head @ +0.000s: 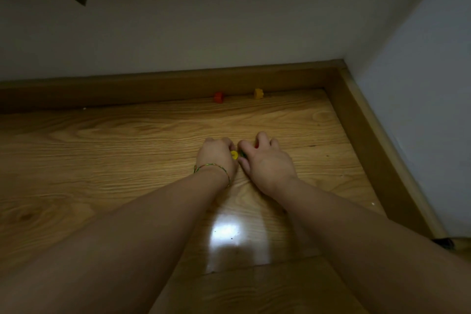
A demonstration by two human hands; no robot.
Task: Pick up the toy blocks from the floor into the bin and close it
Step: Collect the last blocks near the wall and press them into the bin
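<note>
Though the bin is unseen, the left hand (pixel 216 158) curls round a yellow block (pixel 234 155) and the right hand (pixel 267 160) round a red block (pixel 256 146); crowded hands may spill them, or miss the far blocks (pixel 218 97) beyond the knuckles.

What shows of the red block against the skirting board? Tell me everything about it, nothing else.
The red block is small, orange-red and plastic-looking, a rounded, knobby piece with a narrower stub on top; blur hides finer detail. It sits on the wooden floor at the foot of the brown skirting board, left of a yellow block and apart from it. Neither hand touches it: the left hand and right hand are nearer the camera.
</note>
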